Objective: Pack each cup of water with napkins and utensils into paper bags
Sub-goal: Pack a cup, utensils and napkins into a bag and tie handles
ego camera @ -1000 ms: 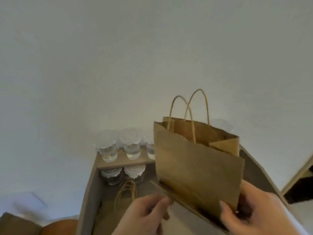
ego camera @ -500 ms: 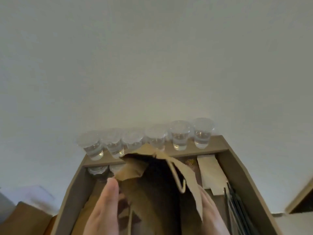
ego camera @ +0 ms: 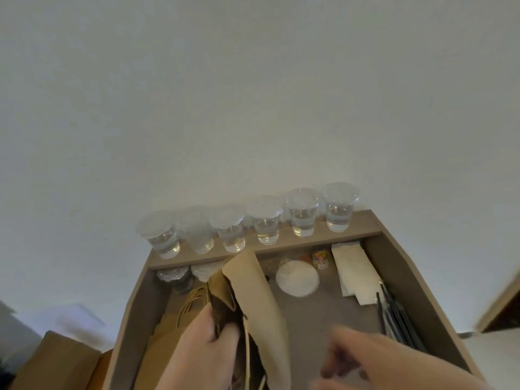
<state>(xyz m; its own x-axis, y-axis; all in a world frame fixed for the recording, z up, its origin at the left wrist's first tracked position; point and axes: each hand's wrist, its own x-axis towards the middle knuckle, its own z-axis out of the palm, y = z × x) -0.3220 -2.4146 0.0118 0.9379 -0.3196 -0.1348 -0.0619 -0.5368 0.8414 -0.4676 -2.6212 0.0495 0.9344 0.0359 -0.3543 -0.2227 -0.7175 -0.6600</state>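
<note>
A brown paper bag [ego camera: 256,299] stands open on the desk, tilted toward me. My left hand [ego camera: 202,350] grips its left rim, thumb inside the mouth. My right hand [ego camera: 363,358] is blurred, off the bag to its right, fingers loosely curled with nothing visible in them. Several lidded clear cups of water [ego camera: 266,220] line the raised back ledge. White napkins [ego camera: 356,270] lie at the right, and dark utensils [ego camera: 396,316] lie beside them near the right wall.
The work surface is a brown walled desk [ego camera: 405,266]. A round white lid [ego camera: 297,278] and a small jar [ego camera: 320,257] lie mid-desk. Flat paper bags with twine handles [ego camera: 183,313] and two more cups [ego camera: 174,277] sit at left. A cardboard box [ego camera: 56,361] stands outside, lower left.
The bag has come down from in front of me onto the desk and its mouth is spread. My right hand has let go of it and moved off to the right.
</note>
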